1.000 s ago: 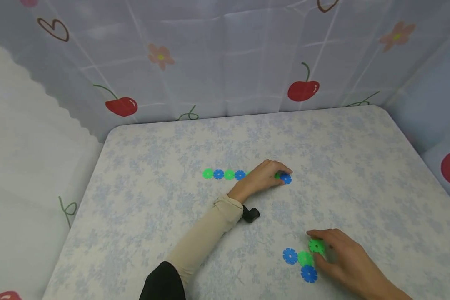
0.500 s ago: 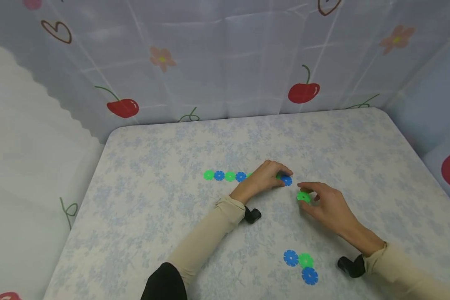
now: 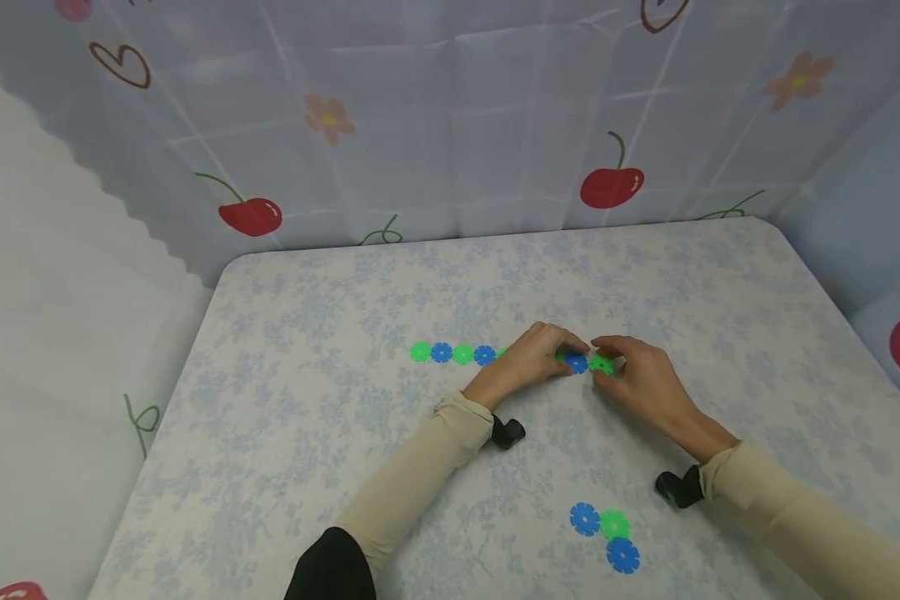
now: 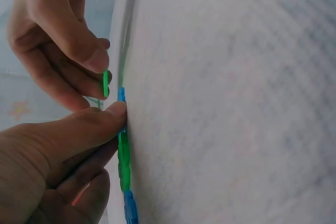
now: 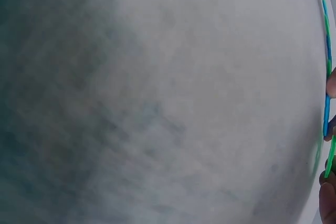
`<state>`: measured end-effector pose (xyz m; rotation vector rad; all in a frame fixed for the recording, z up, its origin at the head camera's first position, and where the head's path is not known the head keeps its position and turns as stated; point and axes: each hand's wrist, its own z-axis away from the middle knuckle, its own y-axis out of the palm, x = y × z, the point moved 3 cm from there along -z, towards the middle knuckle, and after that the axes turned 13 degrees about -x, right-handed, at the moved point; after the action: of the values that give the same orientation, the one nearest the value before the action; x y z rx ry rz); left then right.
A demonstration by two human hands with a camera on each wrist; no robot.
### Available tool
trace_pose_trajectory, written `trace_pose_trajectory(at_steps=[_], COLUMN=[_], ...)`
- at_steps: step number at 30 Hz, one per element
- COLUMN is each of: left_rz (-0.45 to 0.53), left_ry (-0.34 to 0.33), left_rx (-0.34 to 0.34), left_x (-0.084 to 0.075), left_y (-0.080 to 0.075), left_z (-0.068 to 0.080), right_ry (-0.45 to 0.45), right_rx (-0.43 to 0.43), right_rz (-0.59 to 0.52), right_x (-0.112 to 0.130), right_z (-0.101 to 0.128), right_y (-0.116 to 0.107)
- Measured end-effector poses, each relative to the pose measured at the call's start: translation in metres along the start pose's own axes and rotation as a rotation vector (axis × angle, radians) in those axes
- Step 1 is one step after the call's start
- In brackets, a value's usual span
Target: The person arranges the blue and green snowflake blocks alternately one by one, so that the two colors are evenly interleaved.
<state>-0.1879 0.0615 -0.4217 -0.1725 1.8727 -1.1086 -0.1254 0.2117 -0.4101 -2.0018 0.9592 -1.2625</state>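
A row of linked green and blue snowflake discs (image 3: 461, 353) lies flat on the flowered table (image 3: 330, 308). My left hand (image 3: 562, 353) pinches the row's right end, thumb on its last blue disc (image 3: 576, 364). My right hand (image 3: 606, 357) pinches a single green disc (image 3: 602, 364) and holds it against that blue disc. In the left wrist view the green disc (image 4: 105, 83) stands slightly tilted beside the blue disc (image 4: 121, 95), with my left thumb (image 4: 100, 121) lying on the row. The right wrist view is blurred, showing the row (image 5: 326, 51) and the green disc (image 5: 329, 158) edge-on.
Three loose discs sit near the front edge: blue (image 3: 585, 518), green (image 3: 615, 525), blue (image 3: 622, 554). A curtain with cherries and flowers (image 3: 450, 125) closes in the table at the back and both sides. Black wrist cameras (image 3: 507, 432) rest by both wrists.
My right hand took a green disc from the loose group at the front and carried it up and left to the end of the row. The left hand stayed in place.
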Motion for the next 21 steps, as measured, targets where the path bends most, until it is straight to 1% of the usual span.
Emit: trace_pose_trajectory(at_steps=[3,9,21], left_rz=[0.014,0.016,0.014], left_ry=[0.011,0.029,0.011], left_rx=[-0.006,-0.014,-0.010], left_x=[-0.0004,-0.0001,0.0007], left_y=[0.0007,0.0013,0.0012], left_z=[0.0003,-0.0002,0.0008], right_ry=[0.014,0.015,0.019], right_rx=[0.015,0.045,0.059], right_rz=[0.014,0.039,0.079], right_x=[-0.0026,-0.0037,-0.0024], right_z=[-0.0024,-0.0042,-0.0032], right_y=[0.0027,0.0053,0.0056])
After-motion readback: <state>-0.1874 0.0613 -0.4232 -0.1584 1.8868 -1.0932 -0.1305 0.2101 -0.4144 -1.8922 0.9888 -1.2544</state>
